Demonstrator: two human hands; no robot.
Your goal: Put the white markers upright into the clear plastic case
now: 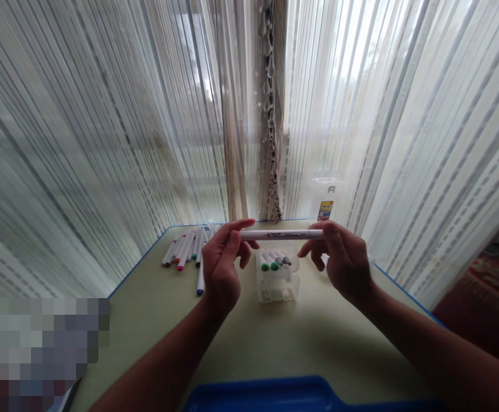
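A white marker (281, 234) with dark printing along its barrel is held level above the table. My left hand (226, 257) pinches its left end between thumb and fingers. At the other end, my right hand (344, 257) grips it the same way. Both tips of the marker are covered by my fingers. Below and behind it stands a clear plastic case (277, 289) holding several markers, with green and grey ends towards me. Left of my left hand lies a loose bunch of white markers (185, 250) with pink, red and blue ends. One blue-ended marker (200, 281) sticks out nearer to me.
The pale green table (146, 320) has a blue edge. A clear container (325, 197) with a yellow label stands at the back right. A blue tray (262, 392) lies at the front edge. Striped string curtains (167, 114) hang behind the table.
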